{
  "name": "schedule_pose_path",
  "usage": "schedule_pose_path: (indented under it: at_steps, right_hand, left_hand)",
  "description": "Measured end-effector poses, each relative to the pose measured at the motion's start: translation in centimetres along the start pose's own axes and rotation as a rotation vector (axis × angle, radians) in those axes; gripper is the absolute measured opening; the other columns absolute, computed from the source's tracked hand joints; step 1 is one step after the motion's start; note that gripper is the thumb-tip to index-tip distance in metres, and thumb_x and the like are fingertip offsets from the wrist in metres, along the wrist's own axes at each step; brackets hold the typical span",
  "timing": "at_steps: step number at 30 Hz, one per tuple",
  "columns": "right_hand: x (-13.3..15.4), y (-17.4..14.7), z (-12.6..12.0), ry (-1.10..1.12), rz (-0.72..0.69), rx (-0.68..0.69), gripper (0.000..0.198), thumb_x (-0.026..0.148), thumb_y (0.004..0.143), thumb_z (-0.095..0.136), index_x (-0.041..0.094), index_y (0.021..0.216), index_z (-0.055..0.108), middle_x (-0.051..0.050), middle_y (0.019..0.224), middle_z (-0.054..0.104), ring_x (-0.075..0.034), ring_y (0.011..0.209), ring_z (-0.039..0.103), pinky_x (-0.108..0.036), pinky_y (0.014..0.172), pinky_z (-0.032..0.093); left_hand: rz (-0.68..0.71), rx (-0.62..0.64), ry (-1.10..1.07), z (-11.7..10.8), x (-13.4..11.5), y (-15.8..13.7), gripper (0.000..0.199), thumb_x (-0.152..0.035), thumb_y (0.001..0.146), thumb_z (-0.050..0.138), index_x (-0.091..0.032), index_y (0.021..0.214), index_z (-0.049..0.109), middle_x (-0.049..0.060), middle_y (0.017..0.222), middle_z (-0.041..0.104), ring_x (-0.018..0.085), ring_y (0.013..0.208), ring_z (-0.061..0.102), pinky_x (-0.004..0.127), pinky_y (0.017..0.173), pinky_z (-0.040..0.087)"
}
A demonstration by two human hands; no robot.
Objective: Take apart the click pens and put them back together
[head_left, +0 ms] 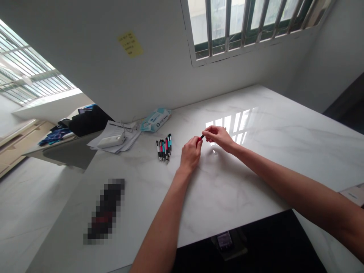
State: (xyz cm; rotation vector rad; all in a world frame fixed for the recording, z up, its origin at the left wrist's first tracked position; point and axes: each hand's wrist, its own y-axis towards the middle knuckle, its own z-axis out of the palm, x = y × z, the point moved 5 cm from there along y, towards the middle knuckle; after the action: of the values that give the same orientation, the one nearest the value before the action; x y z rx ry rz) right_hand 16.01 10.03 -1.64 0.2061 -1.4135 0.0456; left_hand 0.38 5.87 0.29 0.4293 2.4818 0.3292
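While the left hand grips a red-and-black pen, right hand pinches its dark end; pen bridges the gap between them.

From above the table, the 1 head view faced forward and down, the left hand and right hand near, perhaps too small for detail, the barred window farther off.
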Motion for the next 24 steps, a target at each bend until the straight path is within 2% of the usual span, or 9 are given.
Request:
schedule_pose_path:
  at_steps: [4, 6, 8, 11, 15, 20, 24]
  right_hand:
    - [0.7, -0.2, 0.1, -0.002, -0.005, -0.007, 0.049, 0.058, 0.065, 0.094, 0.02, 0.075, 0.064, 0.0, 0.07, 0.065, -0.014, 0.066, 0.059, -0.03, 0.066, 0.05]
    - [1.3, -0.4, 0.3, -0.016, -0.045, 0.045, 0.045, 0.057, 0.069, 0.091, 0.02, 0.08, 0.069, -0.001, 0.077, 0.068, -0.015, 0.072, 0.06, -0.031, 0.072, 0.051]
    - [2.0, -0.7, 0.5, -0.04, -0.075, 0.111, 0.039, 0.055, 0.076, 0.087, 0.021, 0.091, 0.075, -0.002, 0.085, 0.07, -0.016, 0.079, 0.062, -0.033, 0.077, 0.052]
    - [2.4, -0.9, 0.7, -0.038, -0.082, 0.148, 0.035, 0.049, 0.081, 0.084, 0.022, 0.101, 0.078, 0.0, 0.083, 0.068, -0.016, 0.081, 0.063, -0.034, 0.081, 0.052]
    - [2.7, -0.9, 0.5, 0.004, -0.117, 0.136, 0.04, 0.043, 0.076, 0.089, 0.021, 0.108, 0.076, 0.002, 0.079, 0.065, -0.016, 0.079, 0.064, -0.035, 0.081, 0.054]
    - [2.7, -0.9, 0.5, 0.04, -0.091, 0.215, 0.048, 0.039, 0.078, 0.087, 0.023, 0.122, 0.072, -0.006, 0.103, 0.075, -0.019, 0.086, 0.068, -0.039, 0.085, 0.058]
    - [3.0, -1.0, 0.3, -0.04, -0.127, 0.149, 0.043, 0.037, 0.077, 0.088, 0.022, 0.115, 0.074, -0.001, 0.087, 0.069, -0.017, 0.08, 0.066, -0.035, 0.078, 0.057]
  left_hand:
    - [-0.042, 0.058, -0.103, 0.4, -0.1, 0.2, 0.029, -0.039, 0.108, 0.039, -0.024, 0.089, 0.055, 0.002, 0.078, 0.064, 0.019, 0.07, 0.056, 0.031, 0.067, 0.034]
    - [-0.084, 0.102, -0.176, 0.8, 0.0, 0.3, 0.024, -0.036, 0.103, 0.045, -0.024, 0.082, 0.05, -0.001, 0.07, 0.056, 0.018, 0.065, 0.05, 0.031, 0.065, 0.033]
    - [-0.115, 0.121, -0.244, 1.2, 0.1, 0.3, 0.021, -0.03, 0.091, 0.056, -0.024, 0.077, 0.043, -0.004, 0.066, 0.049, 0.016, 0.063, 0.045, 0.03, 0.065, 0.033]
    - [-0.146, 0.124, -0.356, 1.8, 0.1, 0.2, 0.025, -0.022, 0.078, 0.063, -0.024, 0.075, 0.038, -0.006, 0.067, 0.044, 0.014, 0.063, 0.04, 0.03, 0.064, 0.033]
    - [-0.161, 0.143, -0.534, 2.6, -0.3, 0.1, 0.029, -0.02, 0.075, 0.063, -0.024, 0.075, 0.035, -0.006, 0.07, 0.039, 0.012, 0.064, 0.035, 0.029, 0.061, 0.031]
    - [-0.212, 0.167, -0.73, 3.1, -0.8, -0.1, 0.032, -0.018, 0.075, 0.063, -0.024, 0.076, 0.032, -0.006, 0.068, 0.033, 0.011, 0.061, 0.03, 0.028, 0.057, 0.029]
    - [-0.215, 0.16, -0.727, 3.2, -1.0, -0.1, 0.032, -0.017, 0.074, 0.062, -0.024, 0.074, 0.031, -0.006, 0.068, 0.032, 0.01, 0.061, 0.03, 0.028, 0.057, 0.029]
